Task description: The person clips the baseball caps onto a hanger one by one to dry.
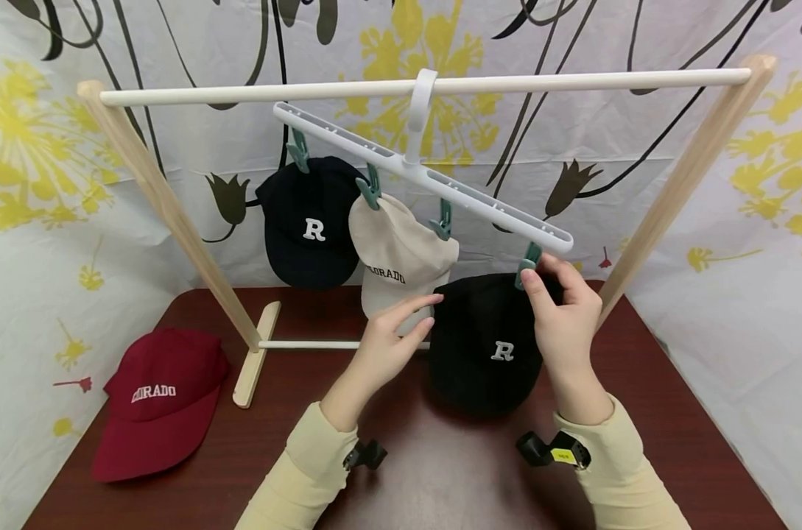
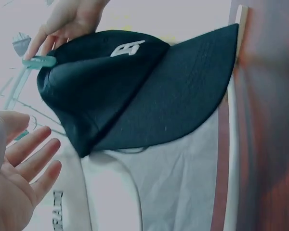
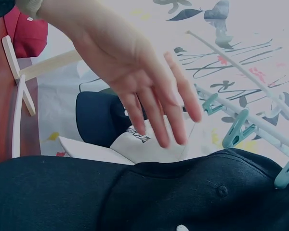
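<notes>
A black cap [image 1: 473,346] with a white R hangs at the low right end of the tilted white hanger [image 1: 493,206]. My right hand [image 1: 566,313] pinches the green clip [image 1: 528,266] at that cap's edge, thumb in front and fingers partly behind the cap. My left hand [image 1: 390,338] is near the cap's left edge, its fingers spread and holding nothing in the left wrist view. Farther along the hanger are a beige cap [image 1: 401,254] and a dark cap [image 1: 311,221], each under a clip. Another green clip [image 3: 238,130] sits beside the black cap; whether it grips anything, I cannot tell.
The hanger hooks over the white rod [image 1: 241,94] of a wooden stand [image 1: 175,213]. A dark red cap [image 1: 165,405] lies on the brown table [image 1: 434,478] at the left. Behind hangs a patterned cloth [image 1: 705,184].
</notes>
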Action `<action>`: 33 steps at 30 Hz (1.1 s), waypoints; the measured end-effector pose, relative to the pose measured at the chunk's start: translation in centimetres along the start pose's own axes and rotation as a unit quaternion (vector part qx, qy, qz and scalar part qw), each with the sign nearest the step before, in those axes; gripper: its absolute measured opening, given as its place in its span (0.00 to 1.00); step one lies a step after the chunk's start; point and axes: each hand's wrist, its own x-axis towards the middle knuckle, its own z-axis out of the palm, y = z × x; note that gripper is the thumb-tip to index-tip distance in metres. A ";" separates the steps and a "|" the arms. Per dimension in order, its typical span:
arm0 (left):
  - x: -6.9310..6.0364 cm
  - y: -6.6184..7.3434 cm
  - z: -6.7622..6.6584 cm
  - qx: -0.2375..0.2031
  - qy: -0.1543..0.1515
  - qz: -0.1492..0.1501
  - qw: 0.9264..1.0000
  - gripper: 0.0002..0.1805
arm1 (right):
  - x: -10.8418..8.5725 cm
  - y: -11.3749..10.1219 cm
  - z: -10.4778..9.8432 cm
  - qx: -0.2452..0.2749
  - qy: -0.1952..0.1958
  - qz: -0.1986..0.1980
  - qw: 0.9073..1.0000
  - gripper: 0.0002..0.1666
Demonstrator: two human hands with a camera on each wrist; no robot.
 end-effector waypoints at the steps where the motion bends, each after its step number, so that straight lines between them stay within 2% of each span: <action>1: -0.2 0.1 -0.3 0.004 0.002 -0.005 1.000 0.17 | 0.0 -0.2 0.0 -0.005 -0.003 -0.002 1.000 0.12; 8: -0.9 2.4 -2.7 0.021 0.004 -0.029 0.999 0.14 | 0.2 -2.7 0.4 -0.014 -0.009 -0.008 1.000 0.11; 10: -1.2 2.7 -3.3 0.031 0.005 -0.039 0.999 0.14 | 0.3 -2.9 0.4 -0.014 -0.010 -0.008 1.000 0.11; 14: -2.1 2.1 -4.0 0.042 0.008 -0.050 0.998 0.14 | 0.4 -1.9 0.2 -0.019 -0.012 -0.006 1.000 0.12; 20: -3.9 -0.8 -4.7 0.042 0.009 -0.047 0.998 0.14 | 0.7 0.5 -0.5 -0.032 -0.012 -0.002 0.999 0.13; 23: -4.6 -1.3 -5.4 0.041 0.011 -0.049 0.998 0.14 | 0.9 0.8 -0.7 -0.039 -0.010 -0.011 0.999 0.13; 26: -5.1 -1.3 -6.2 0.046 0.014 -0.056 0.997 0.14 | 1.1 0.5 -0.7 -0.041 -0.004 -0.016 0.999 0.13; 31: -6.0 -1.1 -7.6 0.069 0.022 -0.076 0.994 0.16 | 1.2 -1.8 -0.5 -0.051 0.001 -0.016 0.999 0.13; 33: -6.2 -0.6 -8.2 0.080 0.027 -0.080 0.993 0.15 | 1.3 -2.6 -0.5 -0.057 0.003 -0.016 0.998 0.14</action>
